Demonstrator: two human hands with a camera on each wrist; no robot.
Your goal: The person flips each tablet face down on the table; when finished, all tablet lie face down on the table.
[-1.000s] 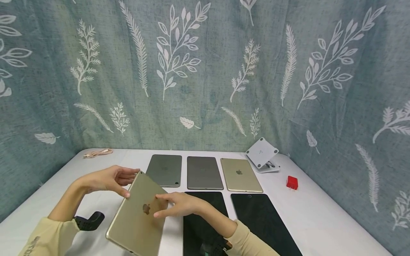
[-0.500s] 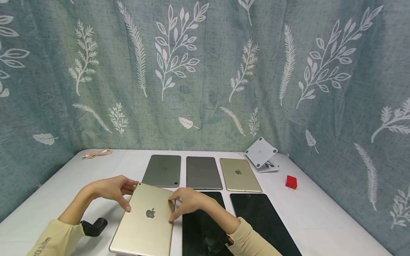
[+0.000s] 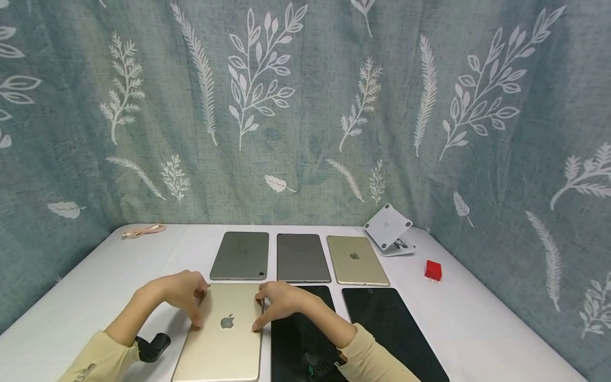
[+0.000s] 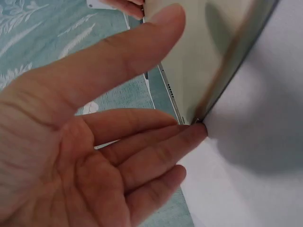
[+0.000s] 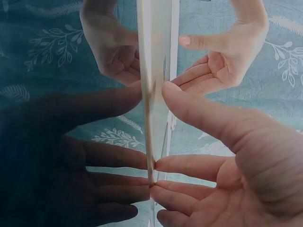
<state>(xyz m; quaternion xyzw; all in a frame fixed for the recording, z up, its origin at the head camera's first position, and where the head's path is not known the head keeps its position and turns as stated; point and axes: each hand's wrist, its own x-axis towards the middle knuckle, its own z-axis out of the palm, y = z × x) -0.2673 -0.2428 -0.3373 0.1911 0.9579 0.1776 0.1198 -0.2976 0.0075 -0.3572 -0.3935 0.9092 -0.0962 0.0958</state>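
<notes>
A gold tablet (image 3: 219, 345) with an apple logo lies back up on the white table, at the front left of the head view. My left hand (image 3: 183, 294) is at its upper left corner; in the left wrist view its long fingers (image 4: 156, 153) touch the edge, nearly straight, while the thumb extends over the gold back. On the opposite side, my right hand (image 3: 281, 302) touches the right edge with thumb and fingertips, fairly straight in the right wrist view. A tablet with a black screen (image 3: 291, 350) lies right beside it, partly hidden under my right forearm, and mirrors the hands.
Behind lie a dark green-grey tablet (image 3: 240, 256), a grey tablet (image 3: 303, 258) and another gold tablet (image 3: 358, 260). A second black-screened tablet (image 3: 391, 329) lies at right. Farther off are a silver stand (image 3: 389, 228), a red charger (image 3: 433, 270) and a coiled cable (image 3: 143, 231).
The gold tablet has come down from a tilted, raised pose to lying flat in line with the others. Both hands have gone with it, the left lower and rightward, the right onto the edge.
</notes>
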